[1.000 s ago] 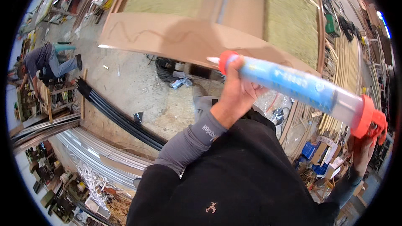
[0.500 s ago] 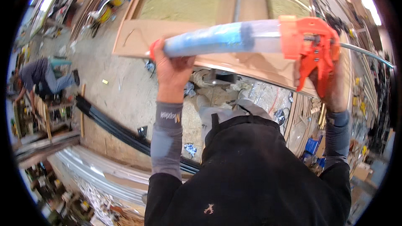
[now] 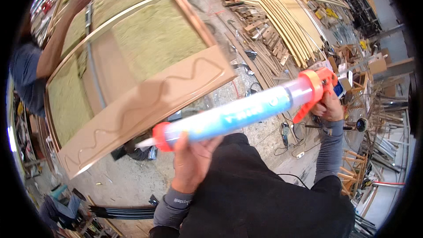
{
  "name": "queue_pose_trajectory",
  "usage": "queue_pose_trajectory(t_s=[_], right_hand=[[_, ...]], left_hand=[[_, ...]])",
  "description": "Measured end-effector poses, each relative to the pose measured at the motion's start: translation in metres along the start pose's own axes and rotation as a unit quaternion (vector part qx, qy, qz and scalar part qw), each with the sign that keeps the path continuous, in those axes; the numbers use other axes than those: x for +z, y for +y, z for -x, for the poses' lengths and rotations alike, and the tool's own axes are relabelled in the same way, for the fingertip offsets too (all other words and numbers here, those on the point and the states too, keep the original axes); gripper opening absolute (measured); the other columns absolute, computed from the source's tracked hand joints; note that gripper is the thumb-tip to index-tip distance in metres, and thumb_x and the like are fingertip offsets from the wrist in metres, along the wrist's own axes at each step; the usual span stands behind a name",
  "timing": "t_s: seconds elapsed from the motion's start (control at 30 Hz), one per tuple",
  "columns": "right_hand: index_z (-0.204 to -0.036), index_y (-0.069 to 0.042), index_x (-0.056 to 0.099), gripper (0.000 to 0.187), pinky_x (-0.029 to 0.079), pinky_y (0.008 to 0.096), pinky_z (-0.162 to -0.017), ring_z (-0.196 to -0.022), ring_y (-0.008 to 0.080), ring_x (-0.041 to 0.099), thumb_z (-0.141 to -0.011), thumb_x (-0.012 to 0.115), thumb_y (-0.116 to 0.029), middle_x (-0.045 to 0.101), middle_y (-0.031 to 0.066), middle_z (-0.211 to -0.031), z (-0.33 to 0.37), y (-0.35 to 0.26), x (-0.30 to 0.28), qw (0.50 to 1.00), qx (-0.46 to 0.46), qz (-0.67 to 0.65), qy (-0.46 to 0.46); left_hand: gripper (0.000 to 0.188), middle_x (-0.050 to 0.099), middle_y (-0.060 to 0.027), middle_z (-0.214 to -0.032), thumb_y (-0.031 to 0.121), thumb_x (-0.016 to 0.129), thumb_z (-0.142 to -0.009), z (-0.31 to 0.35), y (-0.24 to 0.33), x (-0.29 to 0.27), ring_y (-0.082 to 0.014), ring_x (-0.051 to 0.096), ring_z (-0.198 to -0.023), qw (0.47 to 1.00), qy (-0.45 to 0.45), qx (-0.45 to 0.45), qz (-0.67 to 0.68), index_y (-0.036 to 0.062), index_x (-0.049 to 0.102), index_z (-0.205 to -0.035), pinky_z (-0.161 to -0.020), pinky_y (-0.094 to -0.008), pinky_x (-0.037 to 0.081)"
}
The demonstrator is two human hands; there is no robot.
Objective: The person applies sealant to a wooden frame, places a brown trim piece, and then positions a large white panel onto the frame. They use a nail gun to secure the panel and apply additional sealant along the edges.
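A large caulking gun (image 3: 233,112) with a clear barrel, a blue sausage pack inside and orange ends spans the space in front of me. Its white nozzle points left and sits lower than the handle end. My left hand (image 3: 192,158) supports the barrel from beneath, close to the front orange cap. At the rear, my right hand (image 3: 328,105) is wrapped round the orange handle and trigger. Left of the nozzle lies a framed panel (image 3: 152,99), whose brown board strip carries a wavy bead of adhesive (image 3: 121,115). Yellowish insulation (image 3: 154,35) fills the panel's bays.
Another person's arm (image 3: 61,39) reaches over the panel's far left. A second person (image 3: 61,207) is at the lower left. Long timber strips (image 3: 282,22) and wood offcuts (image 3: 269,35) lie at the back right. A cable (image 3: 282,150) and a corded tool (image 3: 285,134) are on the floor.
My view has turned right, and the panel now appears further left. The caulking gun has tilted, nozzle end down, still in both hands. Another person's arm has come into view over the panel.
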State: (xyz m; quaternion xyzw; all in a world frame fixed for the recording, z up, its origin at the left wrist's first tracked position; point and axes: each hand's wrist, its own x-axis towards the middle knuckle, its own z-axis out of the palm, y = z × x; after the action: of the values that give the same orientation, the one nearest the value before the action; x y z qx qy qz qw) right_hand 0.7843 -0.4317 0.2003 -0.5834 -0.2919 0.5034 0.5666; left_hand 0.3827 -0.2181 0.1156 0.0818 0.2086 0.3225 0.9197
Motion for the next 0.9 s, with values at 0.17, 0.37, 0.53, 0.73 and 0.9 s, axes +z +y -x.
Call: queue_pose_trajectory(t_s=[0.17, 0.37, 0.53, 0.73, 0.9], right_hand=[[-0.142, -0.004, 0.057, 0.05, 0.026, 0.0257, -0.046, -0.048, 0.0052, 0.037, -0.109, 0.065, -0.041, 0.044, -0.0068, -0.064, 0.013, 0.004, -0.141, 0.993, 0.083, 0.081, 0.01], [-0.125, -0.006, 0.075, 0.032, 0.051, 0.0309, -0.068, -0.074, 0.0092, 0.059, -0.108, 0.068, -0.032, 0.065, -0.0044, -0.084, -0.138, 0.215, -0.159, 0.974, 0.092, 0.202, -0.038], [-0.11, -0.005, 0.073, 0.041, 0.056, 0.0546, -0.081, -0.099, 0.0462, 0.072, -0.104, 0.065, -0.045, 0.075, 0.026, -0.104, -0.282, 0.406, -0.099, 0.85, 0.125, 0.51, -0.051], [-0.124, -0.005, 0.067, 0.039, 0.051, 0.0552, -0.098, -0.119, 0.0466, 0.065, -0.105, 0.058, -0.038, 0.07, 0.0257, -0.126, -0.359, 0.594, -0.079, 0.864, 0.052, 0.478, -0.15], [-0.147, -0.01, 0.054, 0.043, 0.035, 0.0492, -0.111, -0.132, 0.0316, 0.048, -0.109, 0.056, -0.03, 0.054, 0.0146, -0.142, -0.429, 0.728, -0.165, 0.669, -0.004, 0.722, -0.176]], left_hand=[[0.06, 0.059, -0.0203, -0.15, 0.042, 0.06, -0.109, -0.08, -0.116, -0.01, -0.0394, 0.061, -0.135, 0.967, 0.121, -0.224, 0.005, 0.0031, 0.045, -0.152, -0.116, -0.0534, 0.051], [0.053, 0.059, -0.0211, -0.143, 0.04, 0.06, -0.11, -0.081, -0.163, -0.124, -0.0363, 0.064, -0.128, 0.944, 0.32, 0.027, -0.08, 0.0027, 0.05, -0.145, -0.109, -0.0501, 0.055], [0.055, 0.063, -0.0197, -0.135, 0.039, 0.06, -0.109, 0.046, -0.209, -0.208, -0.0321, 0.067, -0.114, 0.78, 0.561, 0.115, -0.253, 0.0026, 0.046, -0.148, -0.098, -0.0446, 0.056], [0.049, 0.07, -0.016, -0.118, 0.037, 0.059, -0.109, 0.243, -0.404, -0.221, -0.0265, 0.071, -0.095, 0.599, 0.799, 0.033, -0.049, 0.005, 0.049, -0.145, -0.077, -0.0387, 0.058], [0.041, 0.072, -0.0105, -0.105, 0.041, 0.061, -0.108, 0.32, -0.489, -0.253, -0.0209, 0.07, -0.088, 0.658, 0.751, 0.008, -0.045, 0.0014, 0.062, -0.119, -0.075, -0.0354, 0.057]])
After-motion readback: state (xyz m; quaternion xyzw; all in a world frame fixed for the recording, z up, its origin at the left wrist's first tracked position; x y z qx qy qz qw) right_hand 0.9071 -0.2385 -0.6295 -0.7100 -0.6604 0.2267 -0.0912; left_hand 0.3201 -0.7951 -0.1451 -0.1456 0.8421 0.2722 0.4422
